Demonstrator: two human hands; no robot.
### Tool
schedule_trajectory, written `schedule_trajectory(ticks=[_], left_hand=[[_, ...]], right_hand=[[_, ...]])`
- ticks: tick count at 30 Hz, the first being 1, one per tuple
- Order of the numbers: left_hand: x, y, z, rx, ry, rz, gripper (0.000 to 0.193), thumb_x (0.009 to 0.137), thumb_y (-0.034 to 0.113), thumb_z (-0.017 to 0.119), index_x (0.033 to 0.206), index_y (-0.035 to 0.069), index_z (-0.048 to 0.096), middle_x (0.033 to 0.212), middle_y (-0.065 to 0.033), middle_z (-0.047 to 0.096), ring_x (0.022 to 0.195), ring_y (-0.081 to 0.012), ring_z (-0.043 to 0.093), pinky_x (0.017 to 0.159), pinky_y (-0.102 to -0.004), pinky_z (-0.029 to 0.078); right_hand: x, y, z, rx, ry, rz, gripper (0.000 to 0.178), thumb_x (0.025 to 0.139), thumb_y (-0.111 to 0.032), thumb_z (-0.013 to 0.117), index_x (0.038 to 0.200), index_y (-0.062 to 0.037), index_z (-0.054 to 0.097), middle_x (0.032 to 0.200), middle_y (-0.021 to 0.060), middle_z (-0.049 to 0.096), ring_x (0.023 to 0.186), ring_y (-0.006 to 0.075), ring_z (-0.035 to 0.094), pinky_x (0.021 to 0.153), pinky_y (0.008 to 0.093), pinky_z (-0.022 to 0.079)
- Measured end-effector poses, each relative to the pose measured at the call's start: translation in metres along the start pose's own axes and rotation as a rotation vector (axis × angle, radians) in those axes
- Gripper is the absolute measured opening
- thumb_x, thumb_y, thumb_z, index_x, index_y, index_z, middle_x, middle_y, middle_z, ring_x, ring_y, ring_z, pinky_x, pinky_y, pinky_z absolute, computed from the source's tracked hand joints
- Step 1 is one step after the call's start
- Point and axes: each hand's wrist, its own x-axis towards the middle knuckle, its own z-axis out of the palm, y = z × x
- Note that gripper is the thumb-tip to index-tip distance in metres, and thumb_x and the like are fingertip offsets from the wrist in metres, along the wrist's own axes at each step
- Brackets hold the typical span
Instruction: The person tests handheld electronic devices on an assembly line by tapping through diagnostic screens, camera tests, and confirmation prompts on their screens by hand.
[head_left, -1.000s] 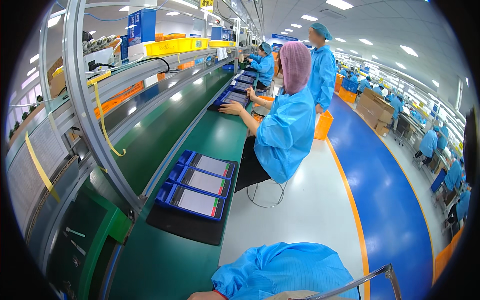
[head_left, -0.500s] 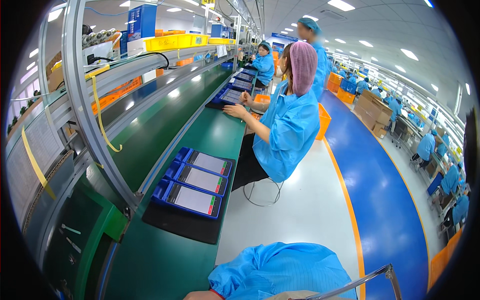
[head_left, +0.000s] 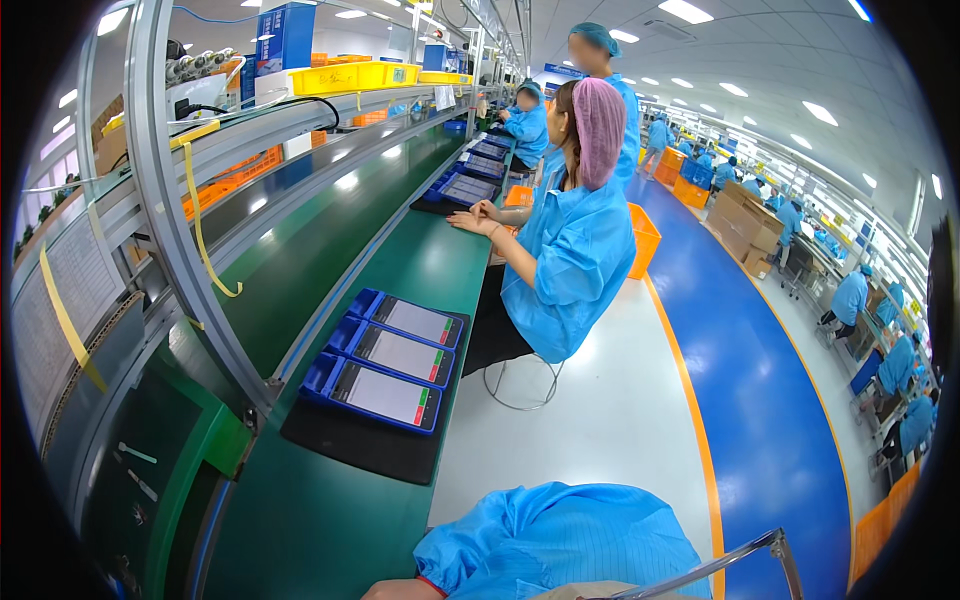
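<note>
At the lower edge, my blue-sleeved arm reaches left over the green bench edge. Only the back part of my right hand (head_left: 402,590) shows; its fingers are cut off by the frame. My left hand is out of view. Beyond my arm, three phone-like devices with lit white screens sit in blue trays: a near one (head_left: 385,394), a middle one (head_left: 402,353) and a far one (head_left: 416,318). The trays rest on a black mat (head_left: 350,450). No contact between my hand and them shows.
A person in a blue smock and pink hair cover (head_left: 565,240) sits farther along the green bench (head_left: 260,520), near more trayed devices (head_left: 468,188). A metal frame post (head_left: 170,200) rises at left. An orange bin (head_left: 643,240) stands behind that person; a chair armrest (head_left: 730,562) is at lower right.
The seated person's hands have come together and lowered toward the bench. The standing person has shifted slightly left. My view has moved slightly; my arm stays nearly still.
</note>
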Motion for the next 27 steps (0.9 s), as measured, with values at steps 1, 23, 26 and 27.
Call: schedule_trajectory(ticks=[1,23,26,27], left_hand=[[0.001,0.003,0.0,0.023,0.005,0.015,0.013,0.069,0.003,0.059,0.065,0.002,0.046,0.062,-0.0083,0.057,0.049,-0.0208,0.057,0.039,-0.0286,0.038],[0.004,-0.009,0.018,0.248,0.194,0.205,0.018,0.067,-0.003,0.059,0.065,0.004,0.043,0.061,-0.006,0.053,0.047,-0.0186,0.055,0.04,-0.0277,0.037],[0.005,-0.008,0.02,0.282,0.22,0.232,0.019,0.067,-0.004,0.059,0.065,0.004,0.043,0.061,-0.0057,0.053,0.047,-0.0183,0.054,0.04,-0.0276,0.037],[0.006,-0.007,0.021,0.293,0.228,0.241,0.019,0.067,-0.005,0.059,0.065,0.004,0.043,0.061,-0.0056,0.052,0.046,-0.0182,0.054,0.04,-0.0275,0.037]], right_hand=[[0.007,-0.018,-0.007,0.434,-0.277,0.666,0.019,0.088,-0.014,0.055,0.101,-0.0024,0.06,0.087,0.0149,0.06,0.079,0.0291,0.061,0.065,0.0358,0.05],[-0.001,0.036,0.022,-0.438,0.262,-0.687,0.014,0.086,-0.01,0.055,0.095,-0.0017,0.062,0.08,0.0145,0.059,0.073,0.0288,0.061,0.061,0.0353,0.049],[0.0,0.036,0.023,-0.43,0.264,-0.669,0.014,0.086,-0.009,0.055,0.095,-0.002,0.062,0.08,0.0143,0.059,0.073,0.0291,0.061,0.061,0.0356,0.049],[0.0,0.036,0.023,-0.436,0.267,-0.67,0.013,0.086,-0.009,0.055,0.095,-0.002,0.062,0.079,0.0143,0.059,0.073,0.0293,0.061,0.061,0.0359,0.049]])
